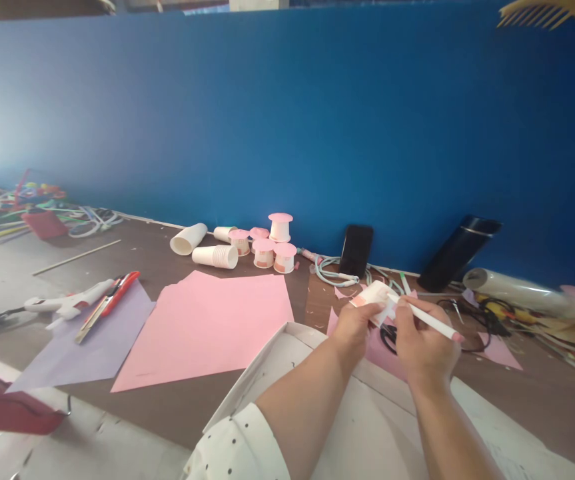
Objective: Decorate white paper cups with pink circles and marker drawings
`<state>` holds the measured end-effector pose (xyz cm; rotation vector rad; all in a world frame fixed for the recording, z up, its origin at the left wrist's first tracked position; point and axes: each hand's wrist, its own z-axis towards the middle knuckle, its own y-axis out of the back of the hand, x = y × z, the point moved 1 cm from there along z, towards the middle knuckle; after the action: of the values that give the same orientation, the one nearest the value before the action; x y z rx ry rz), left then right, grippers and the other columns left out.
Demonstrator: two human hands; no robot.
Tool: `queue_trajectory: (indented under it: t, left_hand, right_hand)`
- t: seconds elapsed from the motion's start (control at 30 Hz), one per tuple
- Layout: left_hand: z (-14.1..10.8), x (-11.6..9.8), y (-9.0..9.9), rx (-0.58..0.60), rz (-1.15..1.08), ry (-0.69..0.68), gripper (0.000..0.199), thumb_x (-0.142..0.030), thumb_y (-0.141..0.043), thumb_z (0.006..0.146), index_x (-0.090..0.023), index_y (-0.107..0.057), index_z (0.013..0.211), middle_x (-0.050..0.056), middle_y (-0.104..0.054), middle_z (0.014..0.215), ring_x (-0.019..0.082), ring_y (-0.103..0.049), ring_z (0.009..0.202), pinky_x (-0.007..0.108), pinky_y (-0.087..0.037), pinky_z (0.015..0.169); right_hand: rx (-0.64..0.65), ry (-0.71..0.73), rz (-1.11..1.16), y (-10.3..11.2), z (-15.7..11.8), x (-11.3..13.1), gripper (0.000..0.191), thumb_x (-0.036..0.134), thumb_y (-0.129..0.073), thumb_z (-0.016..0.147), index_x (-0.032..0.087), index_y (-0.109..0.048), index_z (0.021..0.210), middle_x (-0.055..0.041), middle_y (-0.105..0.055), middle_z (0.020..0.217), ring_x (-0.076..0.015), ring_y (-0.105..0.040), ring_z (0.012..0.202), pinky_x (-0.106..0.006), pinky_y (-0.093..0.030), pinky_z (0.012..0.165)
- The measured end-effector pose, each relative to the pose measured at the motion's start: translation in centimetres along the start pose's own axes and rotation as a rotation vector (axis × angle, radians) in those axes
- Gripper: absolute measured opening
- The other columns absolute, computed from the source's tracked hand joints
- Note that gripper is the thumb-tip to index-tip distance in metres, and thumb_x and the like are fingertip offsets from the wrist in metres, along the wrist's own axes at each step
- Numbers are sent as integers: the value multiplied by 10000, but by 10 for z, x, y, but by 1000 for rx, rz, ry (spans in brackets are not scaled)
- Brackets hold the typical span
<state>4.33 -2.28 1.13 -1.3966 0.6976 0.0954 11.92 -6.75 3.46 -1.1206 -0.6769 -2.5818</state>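
Note:
Tilted in my left hand point(356, 327) is a small white paper cup point(370, 293) with a reddish print on its side. My fingers close round its lower part. My right hand point(426, 337) grips a white marker point(432, 319) with a pink end; its tip meets or hovers just over the cup, and I cannot tell which. Under both hands lie a white box lid or board point(317, 400) and a piece of pink paper point(383, 355). Left of them a large pink sheet point(212, 327) is spread on the dark table.
Several small cups with pink round tops point(280, 229) stand by the blue partition point(267, 120), beside stacked paper cups point(216, 257). A phone point(356, 250) and a dark bottle point(460, 253) lean there. A glue gun point(70, 301) and a red cutter point(108, 303) lie left. Cables clutter the right.

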Motion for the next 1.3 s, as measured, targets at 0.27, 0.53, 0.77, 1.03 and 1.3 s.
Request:
queue_trajectory:
  t: [0.27, 0.53, 0.77, 1.03, 1.3]
  left_hand:
    - [0, -1, -1, -4, -19, 7, 355, -152, -786, 566, -94, -739, 913, 91, -728, 879, 201, -669, 811, 300, -478, 876]
    - [-1, -2, -2, -2, -27, 8, 340, -151, -790, 561, -98, -741, 893, 82, -726, 873, 188, -665, 799, 291, -475, 865]
    - [-1, -1, -1, -10, 1, 20, 368, -180, -807, 548, -100, -733, 899, 87, -720, 853, 210, -670, 830, 300, -471, 863]
    - [1, -1, 0, -17, -10, 5, 330, -169, -798, 539, -108, -736, 857, 71, -712, 826, 180, -652, 765, 286, -475, 838]
    - [3, 1, 3, -30, -8, 0, 314, -174, -801, 540, -105, -731, 838, 66, -705, 794, 174, -635, 751, 290, -463, 812]
  right_hand:
    - [13, -14, 16, 0, 0, -4, 242, 376, -598, 763, 182, -697, 869, -105, -734, 924, -266, -683, 889, -374, -501, 789]
    - [18, -34, -23, 1, 0, 0, 246, 387, -594, 748, 185, -700, 841, -100, -733, 862, -269, -684, 847, -367, -495, 759]
    - [24, -28, -27, 0, 0, 0, 262, 400, -590, 750, 181, -698, 844, -110, -732, 873, -268, -680, 833, -365, -487, 743]
    - [33, -46, -23, 0, 0, 0, 255, 405, -592, 745, 186, -695, 824, -101, -735, 857, -264, -684, 830, -347, -480, 721]
    - [45, -39, -39, 1, -1, 0, 272, 415, -588, 747, 179, -697, 826, -103, -735, 850, -265, -681, 804, -340, -469, 689]
